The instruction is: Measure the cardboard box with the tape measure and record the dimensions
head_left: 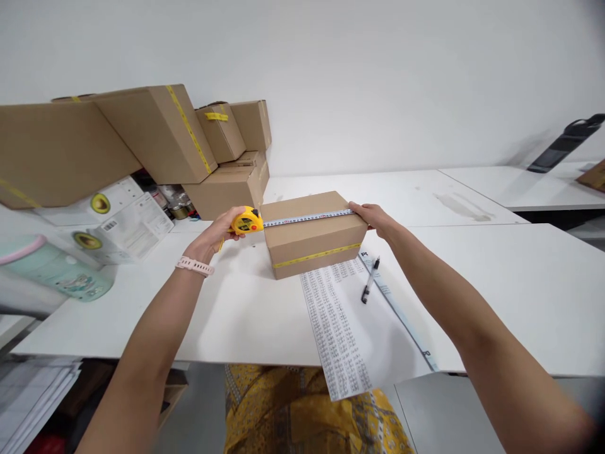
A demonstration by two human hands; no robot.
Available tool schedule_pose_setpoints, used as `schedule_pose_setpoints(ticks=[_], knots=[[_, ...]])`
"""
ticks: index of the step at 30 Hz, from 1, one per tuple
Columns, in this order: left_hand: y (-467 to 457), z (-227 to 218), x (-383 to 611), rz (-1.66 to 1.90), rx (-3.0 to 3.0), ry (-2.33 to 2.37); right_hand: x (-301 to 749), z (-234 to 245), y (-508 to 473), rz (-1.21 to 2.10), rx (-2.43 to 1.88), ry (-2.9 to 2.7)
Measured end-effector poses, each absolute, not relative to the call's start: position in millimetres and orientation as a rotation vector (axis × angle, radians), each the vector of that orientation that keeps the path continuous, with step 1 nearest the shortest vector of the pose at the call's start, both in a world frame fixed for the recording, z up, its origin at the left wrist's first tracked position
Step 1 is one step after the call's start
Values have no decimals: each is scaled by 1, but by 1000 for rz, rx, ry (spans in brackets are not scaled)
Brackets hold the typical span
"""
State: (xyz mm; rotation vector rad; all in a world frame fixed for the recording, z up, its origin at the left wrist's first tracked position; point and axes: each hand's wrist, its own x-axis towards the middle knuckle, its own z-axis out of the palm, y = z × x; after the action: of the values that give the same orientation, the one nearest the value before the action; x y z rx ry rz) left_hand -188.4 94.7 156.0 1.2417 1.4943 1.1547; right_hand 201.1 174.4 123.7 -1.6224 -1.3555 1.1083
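Note:
A brown cardboard box [307,230] with a yellow strip along its front side lies on the white table in front of me. Across its top runs the blade of a yellow tape measure [247,221], pulled out from left to right. My left hand [222,228] grips the tape measure's case just off the box's left edge. At the right edge, my right hand [371,215] pinches the blade's end against the box, with some of its fingers hidden behind the corner. Partly under the box is a printed sheet [331,328], and a black-capped pen [371,280] lies on the paper.
Several cardboard boxes [155,129] are stacked at the back left, above white cartons [127,221] with avocado pictures. A mint tumbler [61,268] leans at the far left. A dark bottle [562,145] stands at the far right. The table's front edge [265,364] runs before me.

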Motion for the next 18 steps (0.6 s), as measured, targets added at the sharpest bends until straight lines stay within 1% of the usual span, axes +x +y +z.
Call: schedule_pose_setpoints(ticks=[5, 10, 14, 18], knots=[[78, 157, -184, 1156, 1200, 1500, 205, 125, 185, 1115, -1608, -1445], [65, 158, -178, 1195, 1155, 1471, 213, 116, 211, 1221, -1322, -1626], [66, 158, -178, 1221, 1105, 1428, 205, 114, 213, 1404, -1116, -1532], [70, 155, -179, 1205, 1068, 1423, 197, 117, 192, 1381, -1157, -1451]])
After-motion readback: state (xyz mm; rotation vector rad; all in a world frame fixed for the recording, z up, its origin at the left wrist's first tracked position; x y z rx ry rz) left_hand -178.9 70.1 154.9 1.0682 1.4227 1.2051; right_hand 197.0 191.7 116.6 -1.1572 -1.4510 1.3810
